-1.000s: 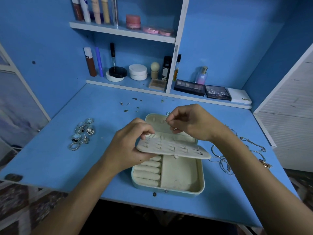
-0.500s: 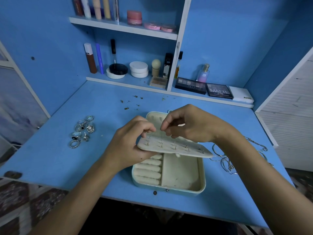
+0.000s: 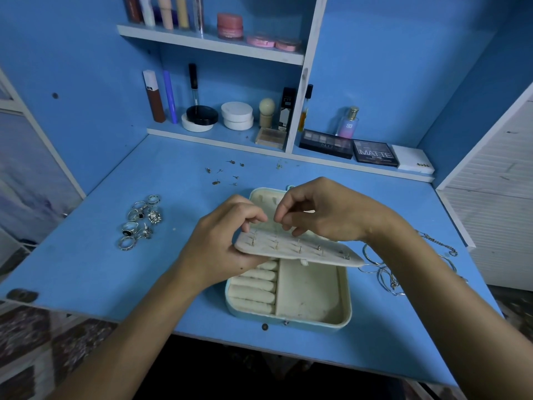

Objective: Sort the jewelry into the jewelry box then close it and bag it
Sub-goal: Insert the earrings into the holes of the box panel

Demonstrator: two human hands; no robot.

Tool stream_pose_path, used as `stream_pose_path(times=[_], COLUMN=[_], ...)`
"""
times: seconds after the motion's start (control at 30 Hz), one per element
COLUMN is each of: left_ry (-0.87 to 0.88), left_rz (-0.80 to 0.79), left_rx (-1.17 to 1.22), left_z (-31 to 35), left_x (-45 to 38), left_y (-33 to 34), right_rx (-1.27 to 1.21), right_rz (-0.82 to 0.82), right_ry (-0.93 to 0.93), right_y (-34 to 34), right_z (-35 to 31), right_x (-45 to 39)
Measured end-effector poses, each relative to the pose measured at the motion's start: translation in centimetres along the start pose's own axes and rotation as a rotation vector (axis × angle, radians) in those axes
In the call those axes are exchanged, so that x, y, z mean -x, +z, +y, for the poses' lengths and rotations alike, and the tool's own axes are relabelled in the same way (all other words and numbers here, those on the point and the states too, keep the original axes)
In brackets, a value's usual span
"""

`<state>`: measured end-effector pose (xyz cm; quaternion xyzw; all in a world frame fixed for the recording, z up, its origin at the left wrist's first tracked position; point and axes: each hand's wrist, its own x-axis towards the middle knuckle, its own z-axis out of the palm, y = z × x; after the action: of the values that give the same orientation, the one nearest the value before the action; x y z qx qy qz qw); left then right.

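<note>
Rings (image 3: 140, 221) left, chains (image 3: 386, 272) right and studs (image 3: 223, 174) behind hem the jewelry box (image 3: 291, 290); its front lies clear.

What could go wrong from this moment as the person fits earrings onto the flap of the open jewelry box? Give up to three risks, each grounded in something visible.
1. The earring flap is lifted by the left hand alone; if it tips, posts already pushed through might slip out into the jewelry box.
2. The right hand pinches something tiny; dropped, it could vanish on the table.
3. The right forearm lies over the chains and may drag them off the edge.
</note>
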<state>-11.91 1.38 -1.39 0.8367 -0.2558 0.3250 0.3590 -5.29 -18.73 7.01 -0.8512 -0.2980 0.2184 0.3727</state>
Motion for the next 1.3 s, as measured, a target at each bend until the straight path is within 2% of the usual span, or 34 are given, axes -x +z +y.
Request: stream_pose_path(times=[0.37, 0.83, 1.3], left_ry=[-0.009, 0.011, 0.001], left_rz=[0.002, 0.022, 0.005], left_rx=[-0.006, -0.008, 0.005], left_z=[0.06, 0.09, 0.22], left_x=[0.02, 0.0, -0.03], left_y=[-0.02, 0.1, -0.05], right_rx=[0.042, -0.047, 0.033], right_rz=[-0.033, -0.109, -0.14], right_ry=[-0.032, -0.027, -0.035], right_y=[-0.26, -0.28, -0.3], right_z=[-0.28, -0.62, -0.99], right_x=[0.03, -0.54, -0.83])
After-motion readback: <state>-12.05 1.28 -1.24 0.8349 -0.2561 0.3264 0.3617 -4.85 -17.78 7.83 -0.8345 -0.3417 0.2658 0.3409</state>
